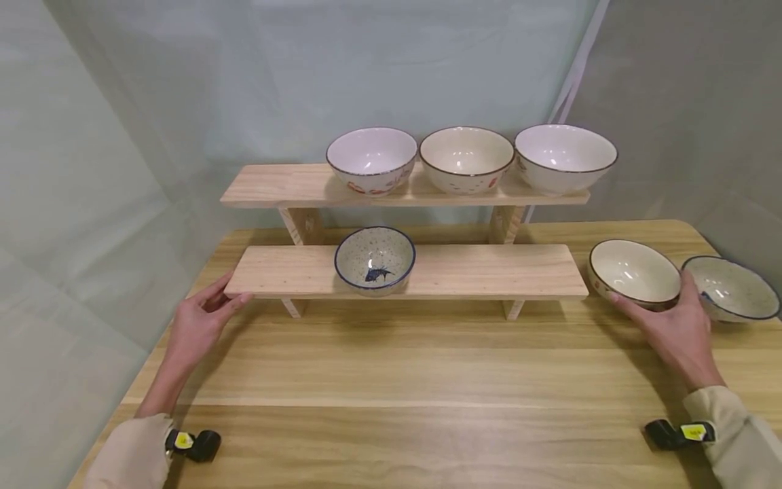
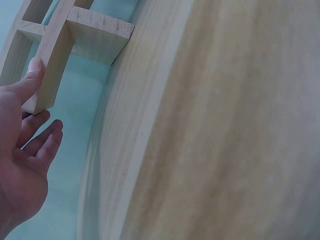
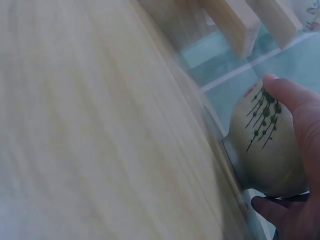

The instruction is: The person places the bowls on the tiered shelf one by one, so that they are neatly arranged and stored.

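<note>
My left hand (image 1: 197, 324) pinches the left end of the lower board of a two-tier wooden shelf (image 1: 482, 270), the thumb at its front edge. In the left wrist view the thumb lies against the board (image 2: 54, 75), with the other fingers loosely bent by its end. At the table's right side, my right hand (image 1: 679, 334) grips a cream bowl (image 1: 635, 270) with a brown rim, thumb and fingers spread around its side. Green hanging sprigs mark that bowl (image 3: 265, 135) in the right wrist view, where its foot is right at the tabletop.
A speckled blue-rimmed bowl (image 1: 375, 258) with a fish picture sits on the lower board. Three larger bowls, white (image 1: 373, 153), cream (image 1: 466, 151) and white (image 1: 565, 151), line the upper board. Another blue-rimmed bowl (image 1: 742, 292) stands right of my right hand on the wooden table (image 1: 391, 387).
</note>
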The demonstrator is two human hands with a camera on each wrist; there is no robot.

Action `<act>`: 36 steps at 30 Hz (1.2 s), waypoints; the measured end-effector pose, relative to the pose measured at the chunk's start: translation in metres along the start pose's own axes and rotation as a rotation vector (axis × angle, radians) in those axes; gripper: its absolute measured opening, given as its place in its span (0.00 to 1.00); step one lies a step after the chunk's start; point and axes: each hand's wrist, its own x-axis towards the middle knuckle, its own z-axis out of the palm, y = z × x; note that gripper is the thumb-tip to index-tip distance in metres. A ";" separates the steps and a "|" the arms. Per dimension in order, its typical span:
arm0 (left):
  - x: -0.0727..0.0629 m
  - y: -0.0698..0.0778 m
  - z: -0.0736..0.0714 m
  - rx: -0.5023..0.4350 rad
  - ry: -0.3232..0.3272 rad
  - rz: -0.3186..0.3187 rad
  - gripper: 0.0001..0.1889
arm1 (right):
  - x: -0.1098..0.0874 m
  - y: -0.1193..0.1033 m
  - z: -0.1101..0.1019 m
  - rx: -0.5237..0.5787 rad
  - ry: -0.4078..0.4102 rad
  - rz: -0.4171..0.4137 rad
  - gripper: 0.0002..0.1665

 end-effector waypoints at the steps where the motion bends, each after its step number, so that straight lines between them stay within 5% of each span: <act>1: 0.000 0.000 0.000 0.002 0.003 0.000 0.38 | 0.000 0.000 0.000 -0.002 -0.003 0.007 0.66; 13: -0.002 0.002 0.001 0.014 0.007 -0.008 0.37 | 0.004 0.000 0.003 0.009 -0.035 0.086 0.77; 36: -0.001 0.002 0.000 0.003 0.014 0.004 0.37 | 0.007 0.000 0.007 0.066 -0.012 0.066 0.74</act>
